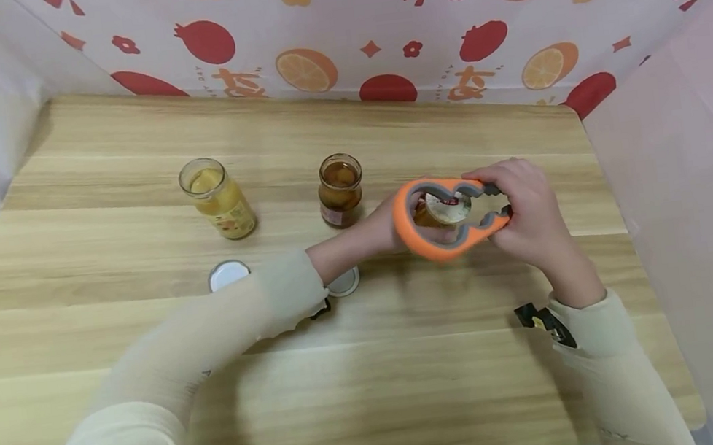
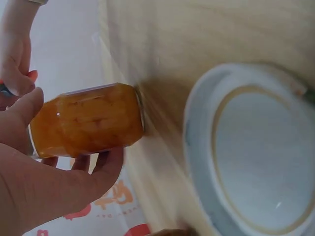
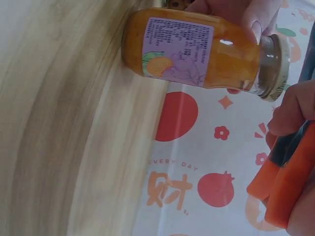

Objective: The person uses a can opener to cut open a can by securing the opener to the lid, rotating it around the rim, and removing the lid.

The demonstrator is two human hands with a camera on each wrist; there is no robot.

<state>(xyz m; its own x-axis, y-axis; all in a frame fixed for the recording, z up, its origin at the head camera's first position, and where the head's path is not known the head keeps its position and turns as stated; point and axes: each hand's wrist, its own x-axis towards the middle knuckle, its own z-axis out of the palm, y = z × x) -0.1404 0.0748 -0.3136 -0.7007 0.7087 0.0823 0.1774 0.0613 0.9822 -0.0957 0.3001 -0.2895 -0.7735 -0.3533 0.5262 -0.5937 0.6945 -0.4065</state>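
My left hand (image 1: 385,228) grips a glass jar of orange fruit (image 2: 96,120), fingers around one side and thumb on the other. The jar stands upright with its base at the tabletop, its label (image 3: 178,51) showing in the right wrist view. A pale printed lid (image 1: 450,209) is on the jar. My right hand (image 1: 527,214) holds an orange and grey jar opener (image 1: 404,226) by its toothed end. From above, the opener's wide loop frames the lid; in the right wrist view the opener's orange part (image 3: 293,179) is above lid height, beside the jar.
An uncovered jar of yellow fruit (image 1: 233,211) stands left on the wooden table (image 1: 415,392). Nearer the hands is an uncovered dark amber jar (image 1: 340,193). Two loose lids lie in front: a white one (image 1: 228,274) and another (image 1: 345,282) partly under my left forearm. A printed curtain (image 1: 334,27) hangs behind.
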